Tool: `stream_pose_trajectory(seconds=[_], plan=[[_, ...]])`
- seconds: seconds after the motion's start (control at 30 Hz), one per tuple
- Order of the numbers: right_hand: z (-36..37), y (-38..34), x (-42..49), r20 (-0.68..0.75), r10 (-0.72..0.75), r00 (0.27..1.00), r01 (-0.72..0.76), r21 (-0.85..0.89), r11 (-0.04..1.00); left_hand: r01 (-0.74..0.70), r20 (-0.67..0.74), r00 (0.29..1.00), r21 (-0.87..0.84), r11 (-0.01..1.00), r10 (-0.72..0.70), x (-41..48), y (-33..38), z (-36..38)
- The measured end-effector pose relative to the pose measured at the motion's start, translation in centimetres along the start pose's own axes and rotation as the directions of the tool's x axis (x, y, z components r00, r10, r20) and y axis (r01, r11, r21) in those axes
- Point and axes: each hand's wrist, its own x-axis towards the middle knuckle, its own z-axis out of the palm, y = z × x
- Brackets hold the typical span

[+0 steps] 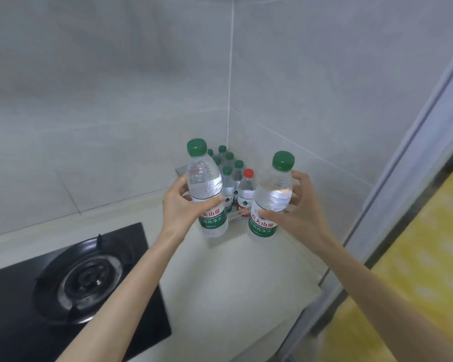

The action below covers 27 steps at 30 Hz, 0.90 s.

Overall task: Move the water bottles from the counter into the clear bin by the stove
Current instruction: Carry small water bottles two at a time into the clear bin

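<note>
My left hand [179, 206] grips a green-capped water bottle [205, 184] with a green label, held upright above the counter. My right hand [296, 207] grips a second green-capped bottle [272, 197], tilted slightly right. Behind and between them, in the wall corner, stands the clear bin [220, 240]; its near rim shows below the held bottles. Inside it stand several green-capped bottles [229, 163] and one red-capped bottle [247, 193]. Both held bottles hover just in front of the bin.
A black gas stove [84, 278] with a round burner lies at the lower left, beside the bin. The pale counter [233, 283] runs under my arms. Grey tiled walls meet at the corner. A door frame [403, 165] and yellow floor lie to the right.
</note>
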Motion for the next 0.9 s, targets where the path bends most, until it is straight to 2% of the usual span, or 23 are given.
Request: stream_pose_trajectory(seconds=[0.2,0.4,0.9], plan=[[0.1,1.4,6.0,-0.017,0.000,1.000,0.000,-0.025,1.000,0.008,-0.018,1.000,0.051,0.999,-0.007,6.6,-2.6,3.4],[0.5,3.6,10.3,0.002,0.040,0.999,-0.040,0.034,0.999,0.069,-0.058,0.996,0.133,0.989,-0.061,10.9,-6.2,6.7],[1.7,10.8,15.6,0.059,0.057,0.997,-0.063,0.093,0.994,0.196,0.072,0.971,0.309,0.930,-0.229,13.0,-14.3,12.2]])
